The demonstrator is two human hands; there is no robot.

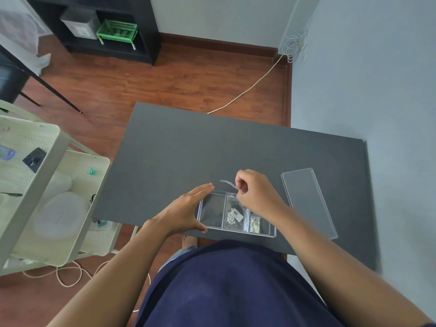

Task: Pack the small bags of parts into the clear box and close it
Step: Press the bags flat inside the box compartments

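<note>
Cream utility cart [35,185]: left edge of frame, perforated shelves, small items on them.

Left hand [186,211]: lower centre, spread flat and wide, fingers straight, thumb out, laid against the left end of the clear box; holds nothing.

Clear box [236,233]: lower centre, on the near edge of the dark grey table [188,142], uncovered, divided into compartments. Left compartment shows no contents; middle holds a labelled bag of pale parts [233,215]; right holds a smaller bag of yellowish parts [255,224].

Right hand [254,192]: above the box's far edge, fingers curled, pinching a small clear bag [228,184] that sticks out leftward.

Clear lid [309,201]: centre right, flat on the table, apart from the box.
</note>
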